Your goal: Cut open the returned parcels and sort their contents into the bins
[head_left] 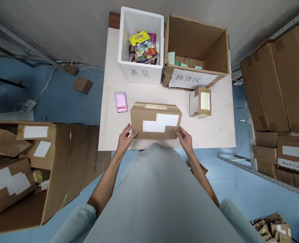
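A brown cardboard box point(156, 132) with two white labels on its front and tape along its top stands at the front of the table, close to my body. At its lower left corner my left hand point(124, 139) grips it, thumb on the front and fingers round the side. My right hand point(185, 138) holds the lower right corner in the same way. A smaller taped box point(200, 102) with a label is to the right, apart from my hands. Left of the box lies a small pink item point(121, 102), blurred out.
Behind stand a white foam bin point(141, 75) of colourful books point(144, 47) and an open carton point(197, 40) with small green items, both marked in handwriting. A large carton point(65, 162) of parcels stands at left. Shelves of boxes point(288, 81) line the right; flattened cardboard point(273, 227) lies below.
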Available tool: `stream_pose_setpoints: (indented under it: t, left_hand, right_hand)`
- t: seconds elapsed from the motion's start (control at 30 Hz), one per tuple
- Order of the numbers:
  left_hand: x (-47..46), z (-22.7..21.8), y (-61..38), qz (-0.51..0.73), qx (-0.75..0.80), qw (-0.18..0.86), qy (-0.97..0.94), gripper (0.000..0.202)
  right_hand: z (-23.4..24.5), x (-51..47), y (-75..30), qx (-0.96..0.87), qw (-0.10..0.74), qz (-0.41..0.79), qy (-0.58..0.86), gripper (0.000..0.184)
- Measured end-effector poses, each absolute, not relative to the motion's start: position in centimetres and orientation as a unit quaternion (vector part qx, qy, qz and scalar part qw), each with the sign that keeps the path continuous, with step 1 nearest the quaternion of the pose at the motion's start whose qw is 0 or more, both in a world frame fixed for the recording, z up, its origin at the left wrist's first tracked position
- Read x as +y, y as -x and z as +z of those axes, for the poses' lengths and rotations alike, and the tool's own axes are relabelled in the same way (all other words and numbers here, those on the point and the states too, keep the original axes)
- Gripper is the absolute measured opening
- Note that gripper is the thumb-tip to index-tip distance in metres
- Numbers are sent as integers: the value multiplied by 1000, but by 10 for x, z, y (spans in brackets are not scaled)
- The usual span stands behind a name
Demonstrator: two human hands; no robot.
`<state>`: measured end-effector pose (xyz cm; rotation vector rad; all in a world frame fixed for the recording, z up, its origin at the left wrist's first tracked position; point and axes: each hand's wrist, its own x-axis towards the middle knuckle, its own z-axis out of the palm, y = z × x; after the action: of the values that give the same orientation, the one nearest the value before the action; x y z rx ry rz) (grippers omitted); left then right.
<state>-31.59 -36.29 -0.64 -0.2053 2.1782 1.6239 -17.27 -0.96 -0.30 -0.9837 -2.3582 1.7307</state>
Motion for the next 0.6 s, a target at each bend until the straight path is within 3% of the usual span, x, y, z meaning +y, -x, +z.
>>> stream_pose_setpoints:
  t: [0.17,0.37,0.6]
  left_hand:
    - [-344,3,315,600,757,239,95,67]
    - [-349,-14,296,598,754,250,108,65]
    - [-368,-47,281,551,775,281,130,59]
  right_hand:
    - [-4,2,190,-755,11,560,340,80]
    - [-19,3,170,-738,5,580,344,80]
    - [-35,-18,136,-752,-60,543,369,71]
